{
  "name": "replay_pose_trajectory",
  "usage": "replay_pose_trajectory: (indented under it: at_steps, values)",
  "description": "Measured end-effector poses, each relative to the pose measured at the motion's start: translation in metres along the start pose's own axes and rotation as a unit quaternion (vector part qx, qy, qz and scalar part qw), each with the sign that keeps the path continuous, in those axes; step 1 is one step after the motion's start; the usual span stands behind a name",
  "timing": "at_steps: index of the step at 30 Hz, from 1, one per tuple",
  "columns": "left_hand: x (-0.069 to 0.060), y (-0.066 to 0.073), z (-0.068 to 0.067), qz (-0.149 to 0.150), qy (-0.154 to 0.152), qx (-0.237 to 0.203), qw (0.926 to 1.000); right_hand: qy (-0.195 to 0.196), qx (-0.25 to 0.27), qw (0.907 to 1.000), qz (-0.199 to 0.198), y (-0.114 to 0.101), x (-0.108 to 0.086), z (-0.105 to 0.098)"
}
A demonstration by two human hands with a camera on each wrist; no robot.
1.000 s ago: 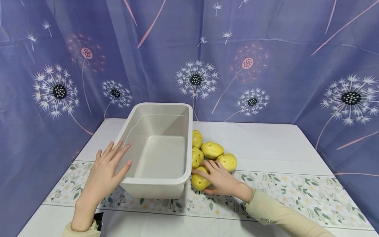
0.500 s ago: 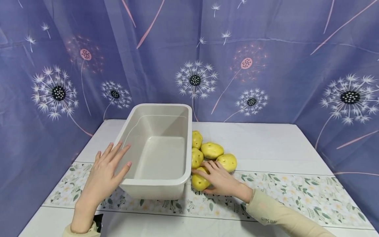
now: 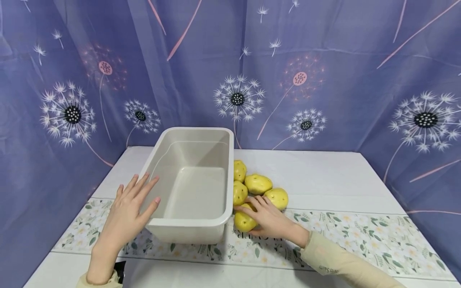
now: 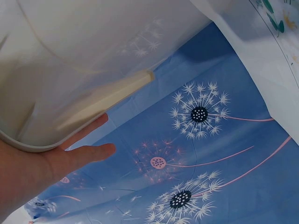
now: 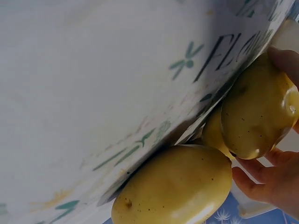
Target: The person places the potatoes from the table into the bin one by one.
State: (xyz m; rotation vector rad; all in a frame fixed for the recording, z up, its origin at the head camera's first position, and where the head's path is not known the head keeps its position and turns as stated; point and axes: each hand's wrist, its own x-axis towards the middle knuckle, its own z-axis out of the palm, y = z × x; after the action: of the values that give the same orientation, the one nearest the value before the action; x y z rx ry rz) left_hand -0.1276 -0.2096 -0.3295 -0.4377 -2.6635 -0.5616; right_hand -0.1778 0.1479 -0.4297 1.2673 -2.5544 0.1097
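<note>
Fingers and thumb of my right hand [image 3: 270,220] are curled round the nearest yellow potato [image 3: 245,221], which sits beside the bin's right wall; the right wrist view shows this potato [image 5: 257,112] between thumb and fingers. Another potato [image 5: 173,186] lies close to those fingers. Behind them in the head view are several more, among them one potato [image 3: 258,184] and one at the right [image 3: 276,198]. My left hand [image 3: 124,218] has its fingers spread at the left rim of a light grey plastic bin [image 3: 191,222]; in the left wrist view the hand [image 4: 42,168] lies along the bin's outside edge.
A white table [image 3: 317,172] carries a flower-printed strip [image 3: 353,236] across its front half. Blue curtains [image 3: 194,88] with dandelion prints stand behind and at both sides. The bin's floor [image 3: 198,192] shows bare.
Both hands stay nearly where they were. The potato in my right hand has shifted very slightly to the right. The whole head view has dipped a few pixels.
</note>
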Motion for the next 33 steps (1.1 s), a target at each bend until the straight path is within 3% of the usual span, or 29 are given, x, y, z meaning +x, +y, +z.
replay_pose_trajectory:
  at_steps: [11,33]
  values:
    - [0.001,-0.001,-0.001,0.002,0.003,0.004,1.0000,0.038,0.003,0.9993,0.004,0.002,0.003,-0.002]
    - [-0.001,-0.001,0.002,0.003,0.002,-0.001,1.0000,0.025,0.001,0.9994,0.022,0.004,-0.002,-0.022]
